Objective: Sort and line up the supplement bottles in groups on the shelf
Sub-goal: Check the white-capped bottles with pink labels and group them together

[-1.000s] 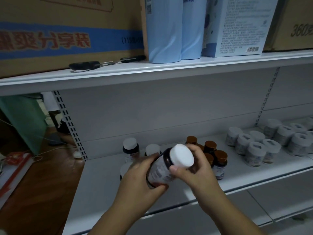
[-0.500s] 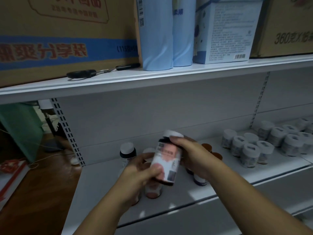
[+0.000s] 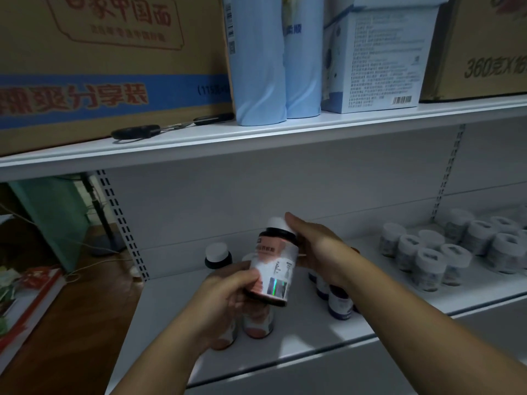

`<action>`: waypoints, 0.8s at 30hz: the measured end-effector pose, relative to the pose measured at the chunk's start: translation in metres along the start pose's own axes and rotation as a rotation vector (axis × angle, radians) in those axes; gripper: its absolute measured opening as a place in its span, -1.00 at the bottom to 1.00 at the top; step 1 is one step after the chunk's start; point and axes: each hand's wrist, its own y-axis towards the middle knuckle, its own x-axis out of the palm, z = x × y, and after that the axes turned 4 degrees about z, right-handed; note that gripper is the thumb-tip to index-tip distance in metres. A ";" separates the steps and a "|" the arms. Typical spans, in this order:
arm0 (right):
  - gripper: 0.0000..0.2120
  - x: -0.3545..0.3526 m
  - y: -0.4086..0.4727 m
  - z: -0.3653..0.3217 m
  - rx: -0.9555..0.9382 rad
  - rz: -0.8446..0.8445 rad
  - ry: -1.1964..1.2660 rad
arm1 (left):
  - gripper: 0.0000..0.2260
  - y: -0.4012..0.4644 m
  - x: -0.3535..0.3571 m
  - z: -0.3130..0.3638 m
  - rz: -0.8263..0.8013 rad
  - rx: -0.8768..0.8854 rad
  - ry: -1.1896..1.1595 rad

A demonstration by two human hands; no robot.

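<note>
Head view: dark bottle (image 3: 272, 269), white cap, pink-white label — left hand (image 3: 228, 295), right hand (image 3: 316, 249) fingers clamped on it.

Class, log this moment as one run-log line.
held: pink-label bottle | hands: left hand, right hand both grip | placement: not yet on shelf

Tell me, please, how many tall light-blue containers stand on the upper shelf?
2. The left container stands beside the big cardboard box. The right container is against it, next to the white box. More may be hidden behind them.
</note>
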 end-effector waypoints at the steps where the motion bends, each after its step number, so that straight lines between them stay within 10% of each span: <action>1: -0.64 0.001 -0.003 -0.005 -0.068 -0.027 -0.014 | -0.78 -0.001 -0.002 0.004 -0.001 0.049 0.061; 6: -0.72 0.009 -0.003 -0.021 -0.195 -0.168 0.042 | -0.46 -0.001 -0.006 0.017 0.112 0.242 0.330; 24: -0.74 0.090 0.060 -0.022 -0.556 -0.067 -0.526 | -0.64 0.035 -0.078 0.040 0.423 0.239 0.752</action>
